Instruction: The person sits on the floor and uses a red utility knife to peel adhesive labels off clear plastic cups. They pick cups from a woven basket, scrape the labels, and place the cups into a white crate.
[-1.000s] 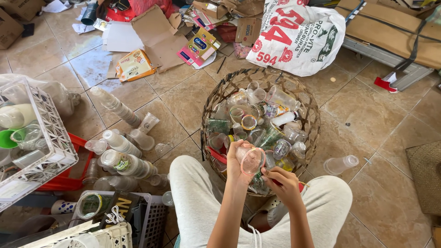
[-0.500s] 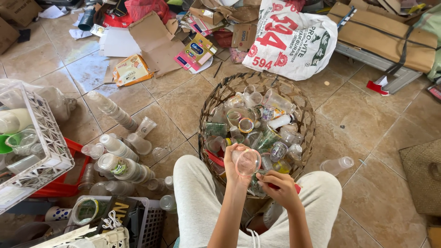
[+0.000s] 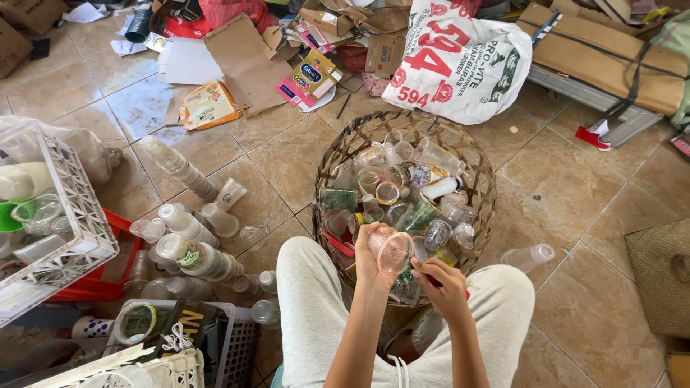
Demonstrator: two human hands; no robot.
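At the far left of the tiled floor (image 3: 287, 154) stands a white plastic crate (image 3: 68, 215) holding cups and bottles, with a red tray (image 3: 108, 276) under its edge. Just right of it lie stacked clear cups (image 3: 180, 169) and a cluster of plastic bottles (image 3: 190, 251), and near the bottom edge sits a grey crate (image 3: 230, 345). In the middle, above the person's knees, the left hand (image 3: 368, 255) holds a clear plastic cup (image 3: 393, 253), fingers wrapped around its side, over the near rim of a round woven basket (image 3: 345, 154) full of clear cups and bottles. The right hand (image 3: 442, 280) is just beside the cup, fingers curled and touching its rim; a bit of red shows under it, and whether they are gripping anything cannot be told. Further right, a single clear cup (image 3: 528, 256) lies on the floor, a white printed sack (image 3: 460, 61) sits behind the basket, and flattened cardboard (image 3: 611, 47) lies at the far right.
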